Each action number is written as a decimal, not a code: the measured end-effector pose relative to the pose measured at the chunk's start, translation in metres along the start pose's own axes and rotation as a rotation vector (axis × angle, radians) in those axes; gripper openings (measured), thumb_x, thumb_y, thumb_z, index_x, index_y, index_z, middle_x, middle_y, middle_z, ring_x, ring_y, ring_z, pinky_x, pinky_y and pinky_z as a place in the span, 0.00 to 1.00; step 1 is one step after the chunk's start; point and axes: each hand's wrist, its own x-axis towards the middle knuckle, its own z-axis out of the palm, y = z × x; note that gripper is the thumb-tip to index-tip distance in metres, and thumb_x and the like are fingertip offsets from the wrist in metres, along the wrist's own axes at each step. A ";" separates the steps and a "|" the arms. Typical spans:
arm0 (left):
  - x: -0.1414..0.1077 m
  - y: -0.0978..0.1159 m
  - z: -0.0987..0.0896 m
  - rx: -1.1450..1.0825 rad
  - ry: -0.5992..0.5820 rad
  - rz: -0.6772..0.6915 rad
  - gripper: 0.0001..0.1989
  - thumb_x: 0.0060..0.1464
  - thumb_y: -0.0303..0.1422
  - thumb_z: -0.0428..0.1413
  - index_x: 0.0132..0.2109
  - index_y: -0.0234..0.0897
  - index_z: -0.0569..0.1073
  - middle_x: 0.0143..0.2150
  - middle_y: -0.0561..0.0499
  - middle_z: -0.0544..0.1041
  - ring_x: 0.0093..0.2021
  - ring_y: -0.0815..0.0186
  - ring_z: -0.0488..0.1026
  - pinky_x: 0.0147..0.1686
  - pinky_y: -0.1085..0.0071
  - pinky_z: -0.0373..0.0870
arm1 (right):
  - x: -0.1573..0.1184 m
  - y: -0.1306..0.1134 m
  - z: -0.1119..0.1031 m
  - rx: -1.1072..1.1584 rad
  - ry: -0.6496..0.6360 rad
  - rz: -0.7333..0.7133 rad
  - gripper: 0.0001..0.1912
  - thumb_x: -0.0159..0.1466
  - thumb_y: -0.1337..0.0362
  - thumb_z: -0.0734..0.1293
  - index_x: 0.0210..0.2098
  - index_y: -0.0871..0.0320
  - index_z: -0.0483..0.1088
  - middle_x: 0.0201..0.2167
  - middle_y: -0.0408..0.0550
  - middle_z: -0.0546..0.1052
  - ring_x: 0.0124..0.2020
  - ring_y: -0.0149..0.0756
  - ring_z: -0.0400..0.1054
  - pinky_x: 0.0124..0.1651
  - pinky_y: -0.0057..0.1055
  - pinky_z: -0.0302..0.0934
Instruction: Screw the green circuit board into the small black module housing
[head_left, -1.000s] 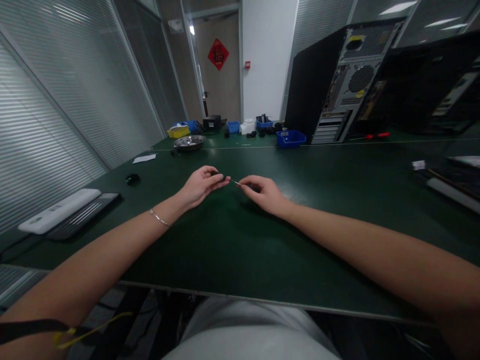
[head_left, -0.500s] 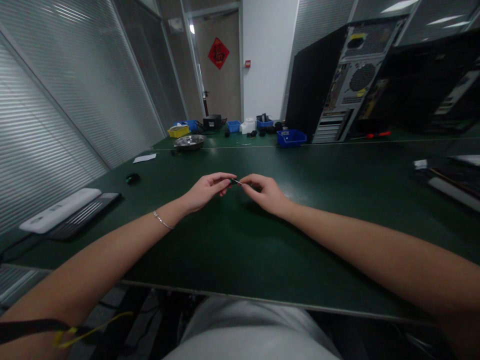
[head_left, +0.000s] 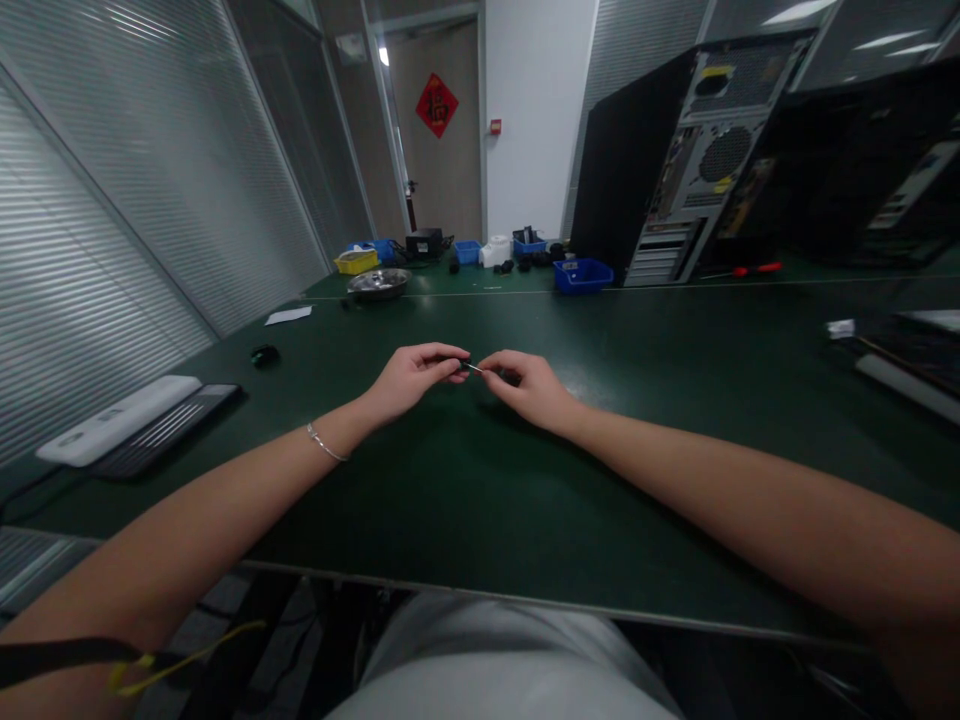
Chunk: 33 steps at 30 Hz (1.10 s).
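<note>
Green table [head_left: 480, 500] below: pinches dark piece [head_left: 465, 364] dead centre in left hand [head_left: 412, 377], nips thin rod [head_left: 474, 368] narrowly in right hand [head_left: 534, 388] towards three o'clock, with blue bin [head_left: 583, 279] out at two o'clock.

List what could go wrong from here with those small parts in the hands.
The thin metal rod might slip, as only the fingertips of the right hand seem to pinch it. The small dark piece in the left hand could drop and be hard to spot on the dark green table.
</note>
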 end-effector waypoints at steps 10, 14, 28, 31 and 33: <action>0.001 -0.006 0.001 -0.141 0.069 -0.067 0.14 0.53 0.31 0.60 0.46 0.30 0.77 0.41 0.42 0.80 0.41 0.62 0.78 0.50 0.62 0.71 | 0.000 0.000 0.001 -0.008 -0.019 -0.003 0.10 0.64 0.66 0.62 0.41 0.59 0.74 0.36 0.48 0.77 0.35 0.34 0.69 0.37 0.30 0.60; 0.001 -0.008 0.002 -0.173 0.079 -0.088 0.13 0.53 0.30 0.60 0.46 0.30 0.77 0.39 0.43 0.81 0.39 0.64 0.78 0.50 0.63 0.71 | 0.000 0.001 0.001 -0.008 -0.021 0.008 0.10 0.64 0.66 0.62 0.40 0.58 0.75 0.35 0.48 0.78 0.34 0.35 0.69 0.36 0.30 0.60; 0.002 -0.008 0.002 -0.320 0.084 -0.179 0.10 0.52 0.25 0.61 0.43 0.29 0.78 0.38 0.43 0.81 0.38 0.66 0.79 0.45 0.71 0.74 | 0.001 0.001 0.000 0.039 -0.044 0.006 0.10 0.63 0.67 0.62 0.40 0.59 0.75 0.35 0.47 0.78 0.34 0.34 0.69 0.36 0.29 0.60; 0.002 -0.010 0.001 -0.346 0.065 -0.183 0.10 0.53 0.23 0.59 0.44 0.29 0.78 0.39 0.43 0.81 0.39 0.66 0.79 0.45 0.73 0.74 | 0.001 0.000 0.000 0.055 -0.046 -0.001 0.10 0.63 0.67 0.62 0.40 0.59 0.75 0.36 0.47 0.77 0.34 0.33 0.68 0.36 0.29 0.60; 0.002 -0.010 0.000 -0.353 0.061 -0.183 0.10 0.54 0.23 0.58 0.44 0.29 0.78 0.40 0.42 0.81 0.40 0.66 0.78 0.45 0.73 0.73 | 0.001 0.001 0.001 0.062 -0.046 -0.006 0.10 0.64 0.67 0.62 0.40 0.59 0.74 0.36 0.47 0.77 0.34 0.33 0.68 0.36 0.29 0.60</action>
